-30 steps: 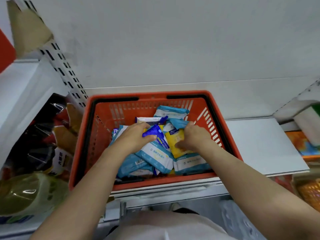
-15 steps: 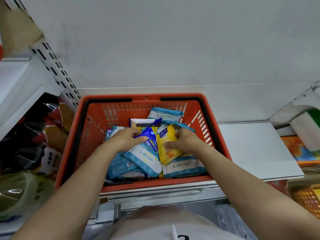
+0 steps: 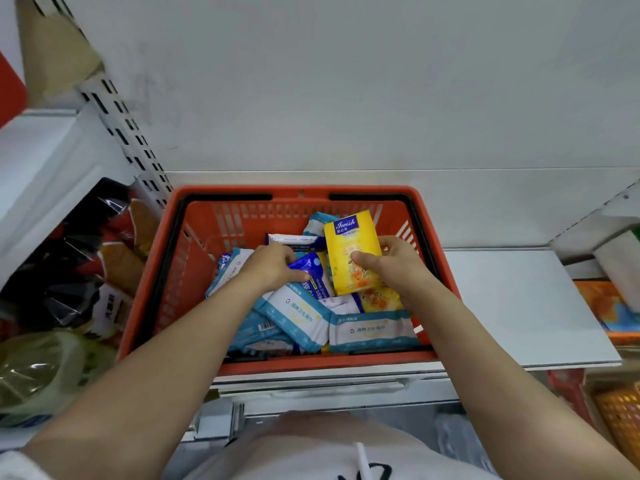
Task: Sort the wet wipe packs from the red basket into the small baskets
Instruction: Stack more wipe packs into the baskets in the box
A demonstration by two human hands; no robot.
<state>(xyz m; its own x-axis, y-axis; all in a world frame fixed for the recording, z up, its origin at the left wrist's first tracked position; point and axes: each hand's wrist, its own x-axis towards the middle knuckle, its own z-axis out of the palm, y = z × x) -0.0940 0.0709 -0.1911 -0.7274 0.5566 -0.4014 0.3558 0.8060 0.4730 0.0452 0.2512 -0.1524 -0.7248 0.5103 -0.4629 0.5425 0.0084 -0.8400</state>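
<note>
1. packs deep in the red basket (image 3: pixel 166 271) are half buried under one another, so the full count cannot be told; at least five pale blue-and-white packs (image 3: pixel 370 329) show, and a second yellow pack (image 3: pixel 379 299) peeks out under the right hand.
2. small orange basket (image 3: pixel 620 420) at the lower right is cut off by the frame edge, and its contents are hidden; the bagged goods (image 3: pixel 79 271) on the left shelf are too blurred to read.
3. right hand (image 3: pixel 394 265) grips one yellow pack (image 3: pixel 351 251) by its right edge, thumb across the front, holding it upright above the pile, over the basket's far right part.
4. left hand (image 3: pixel 273 268) lies on the pile just left of it, fingers curled round one dark blue pack (image 3: pixel 310 268), which touches the yellow pack's lower left side.
5. two hands, two forearms, one red basket on the white shelf (image 3: pixel 519 306).
</note>
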